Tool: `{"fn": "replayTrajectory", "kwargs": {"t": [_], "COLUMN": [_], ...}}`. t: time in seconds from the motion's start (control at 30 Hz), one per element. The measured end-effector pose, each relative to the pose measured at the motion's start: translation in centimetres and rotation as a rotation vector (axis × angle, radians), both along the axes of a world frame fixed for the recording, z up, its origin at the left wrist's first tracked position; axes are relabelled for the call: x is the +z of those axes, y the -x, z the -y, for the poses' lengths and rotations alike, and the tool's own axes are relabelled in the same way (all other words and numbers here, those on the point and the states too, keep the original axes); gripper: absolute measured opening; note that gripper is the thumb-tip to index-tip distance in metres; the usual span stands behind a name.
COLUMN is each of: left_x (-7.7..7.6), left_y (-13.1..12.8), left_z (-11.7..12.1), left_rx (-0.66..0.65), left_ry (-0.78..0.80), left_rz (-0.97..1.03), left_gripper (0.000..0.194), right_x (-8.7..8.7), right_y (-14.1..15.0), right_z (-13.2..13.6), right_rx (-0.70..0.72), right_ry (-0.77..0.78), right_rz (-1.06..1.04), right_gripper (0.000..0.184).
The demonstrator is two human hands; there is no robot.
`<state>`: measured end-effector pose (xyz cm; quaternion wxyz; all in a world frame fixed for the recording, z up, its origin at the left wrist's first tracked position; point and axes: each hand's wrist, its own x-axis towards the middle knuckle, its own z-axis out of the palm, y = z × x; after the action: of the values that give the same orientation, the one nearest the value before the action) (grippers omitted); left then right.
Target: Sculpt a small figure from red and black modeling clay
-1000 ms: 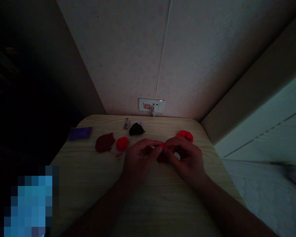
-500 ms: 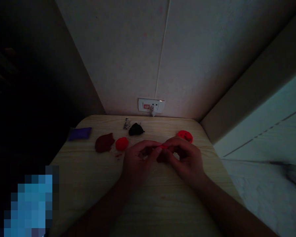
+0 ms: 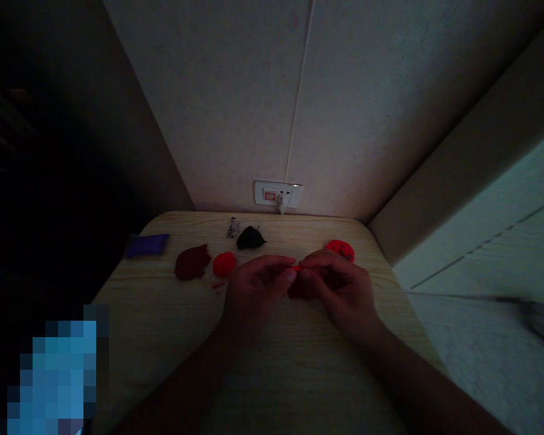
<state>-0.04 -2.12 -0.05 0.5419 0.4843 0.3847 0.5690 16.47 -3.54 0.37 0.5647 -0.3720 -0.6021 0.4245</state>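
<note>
Between the fingertips of my left hand (image 3: pixel 256 293) and my right hand (image 3: pixel 344 290) is a small piece of red modelling clay (image 3: pixel 296 267). Both hands pinch it, thumbs toward me, a little above the table. Under the fingers a dark red lump (image 3: pixel 297 291) shows in part; the right hand covers some of it. Beyond the right hand lies a flat red clay disc (image 3: pixel 340 249) with dark marks, its near edge hidden. A bright red clay ball (image 3: pixel 224 264) sits left of my left hand, beside a flattened brown-red clay piece (image 3: pixel 192 262).
A black clay lump (image 3: pixel 251 237) lies near the back edge, next to a clear wrapper with black smears (image 3: pixel 233 227). At the far left is a purple packet (image 3: pixel 147 245). The wooden table (image 3: pixel 272 368) meets a wall with a socket and plug (image 3: pixel 278 194).
My fingertips have shifted slightly around the small red piece, and the right hand's fingers have drawn in closer together. The things on the table have stayed in place.
</note>
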Motion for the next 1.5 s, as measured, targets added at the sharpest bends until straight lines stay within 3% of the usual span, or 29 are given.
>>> {"fn": "replayTrajectory", "kwargs": {"t": [0.6,1.13,1.5], "left_x": [0.14,-0.19,-0.12], "left_y": [-0.05,-0.01,-0.02], "left_z": [0.07,0.29,0.12], "left_rx": [-0.038,0.019,-0.091], "left_ry": [0.019,-0.069,0.069], "left_rz": [0.003,-0.091,0.045], "left_gripper": [0.006,0.009,0.016], "right_x": [0.5,0.34,0.76], "right_y": [0.0,-0.11,-0.13], "right_z": [0.02,-0.31,-0.22], "right_rx": [0.009,-0.009,-0.066], "right_ry": [0.014,0.078,0.013], "right_rz": [-0.048,0.03,0.098], "right_gripper": [0.013,0.013,0.018]}}
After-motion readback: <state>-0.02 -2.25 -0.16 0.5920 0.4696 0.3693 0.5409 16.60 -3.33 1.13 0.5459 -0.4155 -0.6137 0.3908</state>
